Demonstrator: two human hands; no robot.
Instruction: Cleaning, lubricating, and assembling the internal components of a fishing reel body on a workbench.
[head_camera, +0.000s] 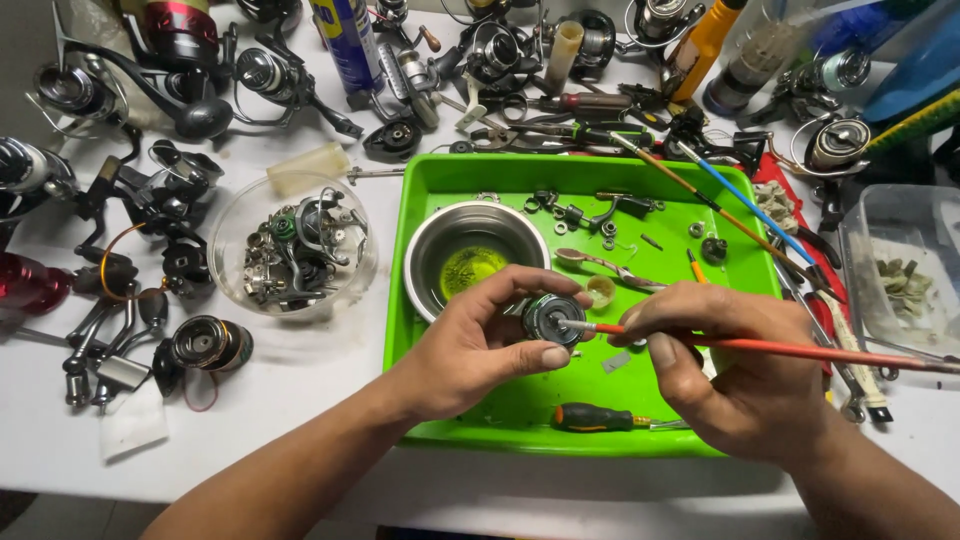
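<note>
My left hand (480, 345) grips a small round dark metal reel part (551, 317) between thumb and fingers over the green tray (520, 400). An orange-handled paintbrush (800, 350) is held in my right hand (735, 375), and its tip touches the face of the reel part. Behind my hands in the tray stands a steel bowl (425, 265) with yellowish liquid. A black and orange screwdriver (595, 417) lies at the tray's front edge, just below my hands.
A clear bowl (232, 240) of several small metal parts sits left of the tray. Fishing reels (205, 345) and reel parts crowd the left and back of the white table. Spray can (345, 45), bottles and brushes (740, 200) lie behind; a clear box (910, 260) stands at right.
</note>
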